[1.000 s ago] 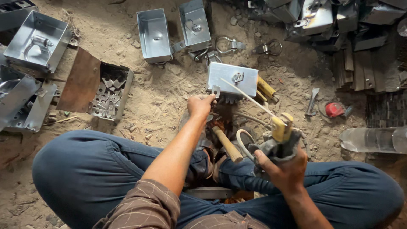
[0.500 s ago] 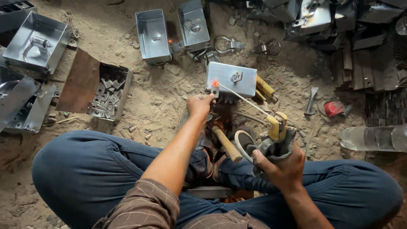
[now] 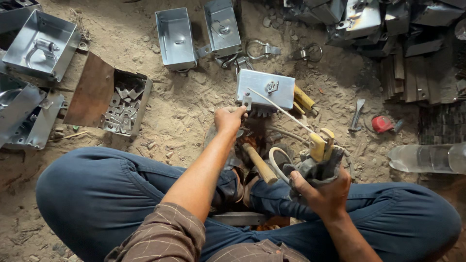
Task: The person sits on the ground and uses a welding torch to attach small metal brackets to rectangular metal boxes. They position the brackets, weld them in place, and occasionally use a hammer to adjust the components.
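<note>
I sit cross-legged on sandy ground. My left hand (image 3: 229, 118) pinches a small metal tab (image 3: 246, 102) against the near left corner of a galvanised metal box (image 3: 266, 89) lying bottom-up in front of me. My right hand (image 3: 320, 185), wrapped partly in a grey cloth, grips a yellow electrode holder (image 3: 321, 144). Its thin welding rod (image 3: 280, 110) slants up-left, and its tip rests on the box near the tab. A wooden-handled hammer (image 3: 258, 165) lies between my legs.
Two open metal boxes (image 3: 175, 38) (image 3: 222, 26) lie beyond the workpiece, others at far left (image 3: 40, 44). A rusty tray of small metal brackets (image 3: 119, 104) sits to the left. Metal parts are piled at top right (image 3: 369, 19); a plastic bottle (image 3: 427, 157) and a red object (image 3: 382, 124) lie to the right.
A glowing orange spot showed at the rod's tip half a second ago; it is gone now. Both hands stay in nearly the same place.
</note>
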